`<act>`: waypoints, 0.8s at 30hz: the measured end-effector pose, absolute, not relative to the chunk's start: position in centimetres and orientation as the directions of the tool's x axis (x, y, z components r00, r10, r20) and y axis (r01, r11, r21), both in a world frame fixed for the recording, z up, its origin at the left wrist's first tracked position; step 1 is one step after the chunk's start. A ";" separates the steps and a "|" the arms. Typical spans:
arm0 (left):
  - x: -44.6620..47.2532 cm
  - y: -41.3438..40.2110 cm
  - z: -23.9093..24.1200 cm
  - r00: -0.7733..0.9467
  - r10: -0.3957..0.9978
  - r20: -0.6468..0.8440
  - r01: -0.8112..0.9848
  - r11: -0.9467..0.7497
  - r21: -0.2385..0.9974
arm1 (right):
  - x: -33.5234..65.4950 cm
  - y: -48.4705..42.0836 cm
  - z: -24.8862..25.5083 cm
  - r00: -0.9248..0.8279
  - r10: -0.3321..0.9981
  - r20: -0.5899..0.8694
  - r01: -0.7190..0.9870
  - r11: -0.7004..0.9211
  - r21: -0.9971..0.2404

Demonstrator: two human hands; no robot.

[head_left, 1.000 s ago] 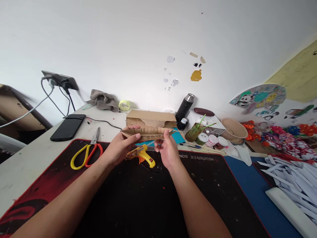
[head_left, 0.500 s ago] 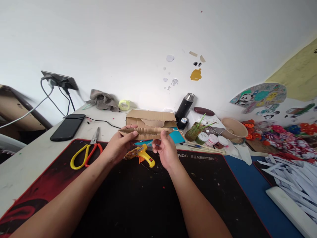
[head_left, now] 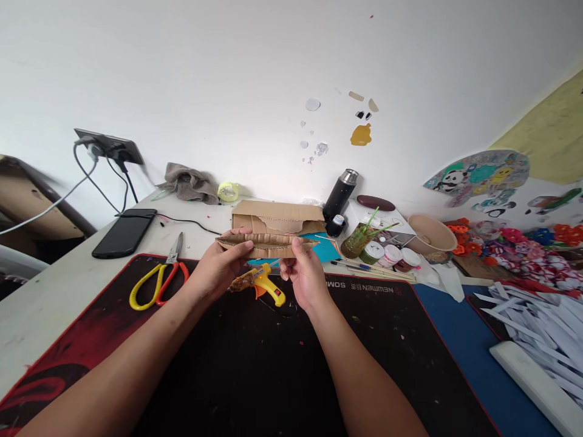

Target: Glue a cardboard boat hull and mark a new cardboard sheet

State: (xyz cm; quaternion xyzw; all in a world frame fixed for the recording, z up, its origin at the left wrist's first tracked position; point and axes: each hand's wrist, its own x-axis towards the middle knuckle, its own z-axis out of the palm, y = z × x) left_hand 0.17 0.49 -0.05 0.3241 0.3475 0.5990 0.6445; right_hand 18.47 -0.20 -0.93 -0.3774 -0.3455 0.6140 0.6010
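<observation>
Between my two hands I hold a boat-shaped cardboard piece point(head_left: 268, 249), pointed at both ends and hollow along the top. My left hand point(head_left: 224, 262) grips its left part, thumb pressed at the near wall. The right part is pinched by my right hand point(head_left: 303, 267), thumb on top and fingers curled beneath. Below the cardboard, a yellow hot glue gun point(head_left: 265, 284) lies on the black desk mat point(head_left: 255, 364). Scissors point(head_left: 167, 280) with one yellow and one red handle rest to the left of my left hand, blades pointing away.
Behind my hands stands a cardboard box point(head_left: 277, 210) on blue sheet point(head_left: 328, 250). A black thermos point(head_left: 339, 193), paint jars point(head_left: 373, 251) and a brush cup point(head_left: 355, 243) are at the right. A phone point(head_left: 124, 234) lies left; white paper strips point(head_left: 542, 334) are piled far right.
The cardboard piece has tipped and spread slightly, so more of its hollow shows. My right thumb has shifted a little to the left along it.
</observation>
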 end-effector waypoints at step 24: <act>-1.9 0.4 0.7 -0.246 0.825 0.508 0.194 -0.472 0.860 | 19.7 0.5 -0.5 0.112 0.986 -0.124 -0.522 -0.047 -0.852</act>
